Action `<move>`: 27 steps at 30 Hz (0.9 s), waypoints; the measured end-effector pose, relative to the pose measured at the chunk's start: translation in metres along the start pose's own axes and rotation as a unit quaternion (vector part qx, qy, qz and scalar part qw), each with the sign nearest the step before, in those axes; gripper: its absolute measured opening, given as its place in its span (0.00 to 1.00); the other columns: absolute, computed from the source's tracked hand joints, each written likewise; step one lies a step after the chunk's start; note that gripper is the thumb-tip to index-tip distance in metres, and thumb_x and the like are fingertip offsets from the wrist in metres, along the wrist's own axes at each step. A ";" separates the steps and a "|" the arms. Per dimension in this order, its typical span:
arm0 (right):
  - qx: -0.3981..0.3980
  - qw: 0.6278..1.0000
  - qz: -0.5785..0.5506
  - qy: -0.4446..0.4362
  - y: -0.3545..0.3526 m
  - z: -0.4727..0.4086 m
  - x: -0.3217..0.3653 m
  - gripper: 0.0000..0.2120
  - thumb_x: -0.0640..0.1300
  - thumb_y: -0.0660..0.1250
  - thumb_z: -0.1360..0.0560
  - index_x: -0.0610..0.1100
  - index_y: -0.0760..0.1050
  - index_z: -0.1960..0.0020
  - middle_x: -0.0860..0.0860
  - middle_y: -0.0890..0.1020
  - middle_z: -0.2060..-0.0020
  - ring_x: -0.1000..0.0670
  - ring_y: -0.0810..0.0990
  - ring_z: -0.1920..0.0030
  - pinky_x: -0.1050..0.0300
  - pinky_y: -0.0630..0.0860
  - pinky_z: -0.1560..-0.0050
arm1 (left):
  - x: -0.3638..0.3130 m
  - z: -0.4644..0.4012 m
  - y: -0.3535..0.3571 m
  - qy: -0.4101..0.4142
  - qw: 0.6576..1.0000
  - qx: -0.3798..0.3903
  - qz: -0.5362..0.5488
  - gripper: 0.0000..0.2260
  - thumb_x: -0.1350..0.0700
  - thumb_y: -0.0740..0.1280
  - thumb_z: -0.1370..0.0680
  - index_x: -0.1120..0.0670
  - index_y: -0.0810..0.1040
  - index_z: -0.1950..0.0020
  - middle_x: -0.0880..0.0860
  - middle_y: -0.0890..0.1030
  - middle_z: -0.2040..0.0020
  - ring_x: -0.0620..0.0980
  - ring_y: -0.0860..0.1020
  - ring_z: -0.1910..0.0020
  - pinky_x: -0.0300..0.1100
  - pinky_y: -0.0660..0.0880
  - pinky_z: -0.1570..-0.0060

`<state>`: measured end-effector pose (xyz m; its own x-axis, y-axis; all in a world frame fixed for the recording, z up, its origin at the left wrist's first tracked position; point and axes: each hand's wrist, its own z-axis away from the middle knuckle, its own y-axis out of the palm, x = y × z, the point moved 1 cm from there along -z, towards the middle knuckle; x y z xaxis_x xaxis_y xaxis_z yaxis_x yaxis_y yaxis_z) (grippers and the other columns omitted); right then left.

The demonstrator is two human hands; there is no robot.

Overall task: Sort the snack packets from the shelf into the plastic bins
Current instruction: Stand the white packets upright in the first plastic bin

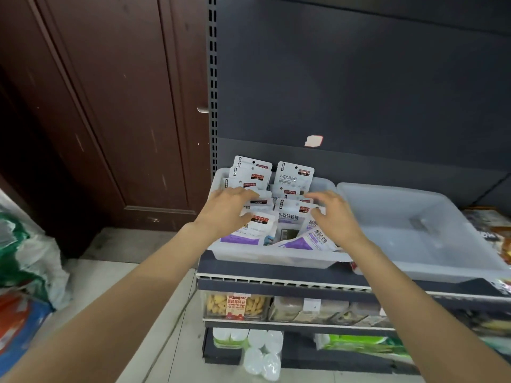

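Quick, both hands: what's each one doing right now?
Left hand: open, fingers spread on the snack packets in the left bin.
Right hand: open, fingers loosely curled over the packets, gripping nothing.

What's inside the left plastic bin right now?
The left bin holds white snack packets, some purple-bottomed, standing in rows. Both hands cover the middle ones; the bin floor is hidden.

My left hand (229, 207) and right hand (333, 214) hide packet fronts beneath. Packets at 3 o'clock (489, 225) blurred, cut by frame edge. Bin's (276, 258) bottom hidden.
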<state>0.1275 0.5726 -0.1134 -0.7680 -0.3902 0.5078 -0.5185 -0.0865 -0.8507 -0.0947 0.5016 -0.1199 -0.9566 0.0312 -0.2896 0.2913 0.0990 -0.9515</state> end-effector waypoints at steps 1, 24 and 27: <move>0.000 1.000 -0.014 0.028 -0.005 0.003 -0.010 0.19 0.35 0.61 0.24 0.47 0.74 0.35 0.47 0.74 0.37 0.47 0.71 0.36 0.56 0.67 0.38 | -0.008 -0.004 0.004 0.014 0.999 -0.001 -0.036 0.21 0.52 0.62 0.21 0.47 0.65 0.28 0.49 0.71 0.31 0.51 0.68 0.32 0.49 0.59 0.31; 0.081 0.988 0.132 0.006 0.021 0.008 -0.003 0.13 0.41 0.66 0.23 0.49 0.78 0.40 0.49 0.79 0.41 0.46 0.77 0.42 0.52 0.75 0.45 | -0.012 0.006 0.014 0.021 0.999 -0.016 -0.021 0.25 0.51 0.63 0.22 0.46 0.61 0.26 0.47 0.66 0.27 0.50 0.61 0.28 0.48 0.53 0.28; 0.076 0.996 0.051 -0.006 0.008 0.010 -0.007 0.17 0.43 0.70 0.26 0.48 0.76 0.38 0.50 0.76 0.39 0.49 0.75 0.39 0.55 0.71 0.40 | -0.019 0.008 0.015 0.024 0.999 -0.026 -0.026 0.25 0.47 0.63 0.22 0.46 0.62 0.26 0.49 0.64 0.26 0.50 0.60 0.27 0.48 0.52 0.27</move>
<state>0.1320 0.5656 -0.1249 -0.8085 -0.4147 0.4176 -0.3753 -0.1833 -0.9086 -0.0721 0.4947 -0.1295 -0.9699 0.0724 -0.2325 0.2411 0.1525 -0.9584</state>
